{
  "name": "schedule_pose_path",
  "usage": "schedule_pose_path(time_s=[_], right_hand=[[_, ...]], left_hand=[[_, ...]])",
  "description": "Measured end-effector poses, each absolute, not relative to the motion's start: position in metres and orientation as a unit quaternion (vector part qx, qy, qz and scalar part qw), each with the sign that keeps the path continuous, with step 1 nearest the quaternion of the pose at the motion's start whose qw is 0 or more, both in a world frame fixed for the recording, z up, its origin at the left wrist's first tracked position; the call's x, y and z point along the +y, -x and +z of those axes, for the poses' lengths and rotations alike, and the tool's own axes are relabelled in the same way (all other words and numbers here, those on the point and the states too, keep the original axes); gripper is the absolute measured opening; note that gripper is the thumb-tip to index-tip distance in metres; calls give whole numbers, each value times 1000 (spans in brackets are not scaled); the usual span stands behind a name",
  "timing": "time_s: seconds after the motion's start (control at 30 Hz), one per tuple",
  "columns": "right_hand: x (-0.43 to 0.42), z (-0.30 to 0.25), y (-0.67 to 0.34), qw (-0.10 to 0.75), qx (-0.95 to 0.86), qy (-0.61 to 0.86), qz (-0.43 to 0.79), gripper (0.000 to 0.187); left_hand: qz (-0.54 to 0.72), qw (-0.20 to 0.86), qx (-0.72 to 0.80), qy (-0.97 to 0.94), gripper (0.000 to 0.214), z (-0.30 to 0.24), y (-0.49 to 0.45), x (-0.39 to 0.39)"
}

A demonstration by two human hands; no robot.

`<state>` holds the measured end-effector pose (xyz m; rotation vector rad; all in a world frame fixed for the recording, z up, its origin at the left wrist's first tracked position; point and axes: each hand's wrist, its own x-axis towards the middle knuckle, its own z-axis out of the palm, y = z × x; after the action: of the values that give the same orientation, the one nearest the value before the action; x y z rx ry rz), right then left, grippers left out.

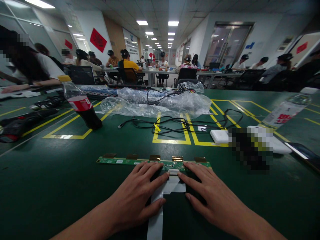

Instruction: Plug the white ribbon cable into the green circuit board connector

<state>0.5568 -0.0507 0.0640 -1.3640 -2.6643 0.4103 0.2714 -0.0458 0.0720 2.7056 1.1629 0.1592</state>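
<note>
A long narrow green circuit board [117, 161] with gold tabs along its far edge lies flat on the green table [50, 186]. A white flat ribbon cable [160, 200] runs from its middle connector toward me. My left hand [140, 196] lies flat, fingers spread, on the left of the ribbon, fingertips on the board near the connector. My right hand [212, 196] rests flat on the right side, its index fingertip touching the connector [173, 172]. Neither hand holds anything.
A cola bottle [81, 106] stands at the left. Black cables [180, 125] and crumpled clear plastic bags [162, 100] lie mid-table. A white box [220, 136], a water bottle [287, 110] and a phone [303, 153] sit at the right. Several people work at the tables behind.
</note>
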Motion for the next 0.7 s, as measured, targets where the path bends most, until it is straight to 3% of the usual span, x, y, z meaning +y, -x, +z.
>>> schedule_pose_path(time_s=[0.3, 0.47, 0.7], right_hand=[[-49, 68, -562, 91, -895, 401, 171, 59], [-46, 66, -568, 111, -894, 391, 188, 51], [-43, 65, -572, 123, -885, 396, 214, 46]], left_hand=[[88, 68, 432, -895, 49, 67, -265, -36], [55, 30, 503, -862, 45, 63, -243, -19], [16, 2, 592, -806, 57, 62, -188, 5]])
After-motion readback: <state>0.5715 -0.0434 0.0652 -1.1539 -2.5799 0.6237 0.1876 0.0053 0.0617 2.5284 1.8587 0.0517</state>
